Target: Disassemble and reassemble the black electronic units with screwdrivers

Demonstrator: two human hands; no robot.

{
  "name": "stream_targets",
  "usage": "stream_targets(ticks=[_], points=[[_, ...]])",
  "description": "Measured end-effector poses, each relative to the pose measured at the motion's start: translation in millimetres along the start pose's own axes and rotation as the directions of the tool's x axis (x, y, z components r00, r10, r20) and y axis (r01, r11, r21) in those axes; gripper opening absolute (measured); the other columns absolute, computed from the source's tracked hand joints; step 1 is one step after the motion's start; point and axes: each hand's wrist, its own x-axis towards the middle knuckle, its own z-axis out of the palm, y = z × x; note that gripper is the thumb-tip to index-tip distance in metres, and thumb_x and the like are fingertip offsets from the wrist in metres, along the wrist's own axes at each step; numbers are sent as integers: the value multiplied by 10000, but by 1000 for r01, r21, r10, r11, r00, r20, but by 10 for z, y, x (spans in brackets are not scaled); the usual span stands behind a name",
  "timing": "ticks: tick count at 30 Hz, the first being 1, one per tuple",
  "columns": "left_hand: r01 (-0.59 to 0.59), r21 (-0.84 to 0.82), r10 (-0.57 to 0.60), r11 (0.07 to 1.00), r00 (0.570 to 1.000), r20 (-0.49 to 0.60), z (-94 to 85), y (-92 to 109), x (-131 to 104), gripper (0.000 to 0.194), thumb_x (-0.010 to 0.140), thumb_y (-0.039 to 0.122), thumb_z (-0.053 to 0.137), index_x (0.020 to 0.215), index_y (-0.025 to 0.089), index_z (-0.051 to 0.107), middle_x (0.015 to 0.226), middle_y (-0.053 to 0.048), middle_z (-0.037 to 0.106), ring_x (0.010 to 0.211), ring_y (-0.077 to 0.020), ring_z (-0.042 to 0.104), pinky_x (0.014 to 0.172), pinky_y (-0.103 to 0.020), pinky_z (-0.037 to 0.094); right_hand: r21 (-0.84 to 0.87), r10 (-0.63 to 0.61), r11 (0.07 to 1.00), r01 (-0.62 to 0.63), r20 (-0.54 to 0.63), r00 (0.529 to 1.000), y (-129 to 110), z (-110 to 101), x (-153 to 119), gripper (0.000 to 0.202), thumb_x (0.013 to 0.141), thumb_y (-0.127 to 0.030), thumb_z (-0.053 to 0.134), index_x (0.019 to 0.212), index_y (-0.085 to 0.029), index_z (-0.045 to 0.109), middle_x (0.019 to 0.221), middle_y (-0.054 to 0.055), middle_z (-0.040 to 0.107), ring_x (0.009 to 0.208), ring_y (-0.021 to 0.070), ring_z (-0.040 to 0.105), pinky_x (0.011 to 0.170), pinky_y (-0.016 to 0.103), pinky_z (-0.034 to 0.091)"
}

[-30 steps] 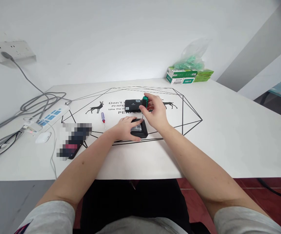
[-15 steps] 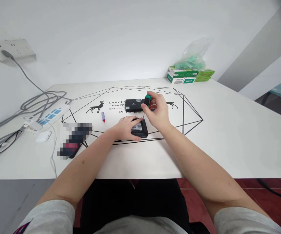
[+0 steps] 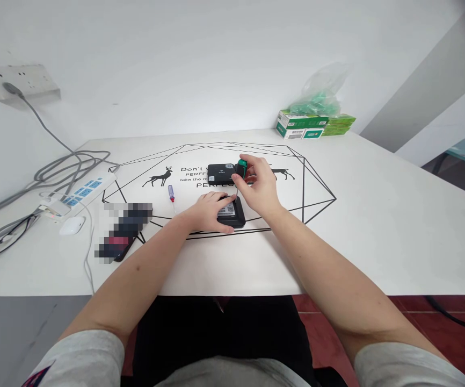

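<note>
A black box-like device with a white label on its upper face lies on the table. My left hand grips it from the left, thumb along the near edge and fingers over the far side. In my right hand is a screwdriver with a green-and-black handle, held close to upright. Its thin shaft points down at the device's far right corner, beside my left index fingertip; whether the tip touches is too small to tell. Just beyond sits a second black device, its right end partly behind my right hand.
A small screwdriver with a clear purple handle lies left of my hands. Farther left are a pixelated phone-like object, a white earbud case and a power strip with coiled cables. Green-and-white boxes stand against the wall.
My right hand and the screwdriver handle have shifted slightly left and down. My left hand and the device under it stay in place.
</note>
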Motion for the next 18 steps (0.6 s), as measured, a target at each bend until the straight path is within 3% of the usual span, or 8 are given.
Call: stream_targets(ticks=[18], points=[[4, -1, -4, 1000, 1000, 3, 15, -14, 14, 1130, 830, 763, 786, 1752, 255, 372, 1753, -174, 396, 1610, -463, 338, 1329, -631, 250, 11, 14, 1000, -14, -4, 1000, -23, -6, 1, 450, 930, -321, 704, 1374, -294, 634, 1116, 63, 660, 841, 209, 643, 685, 407, 651]])
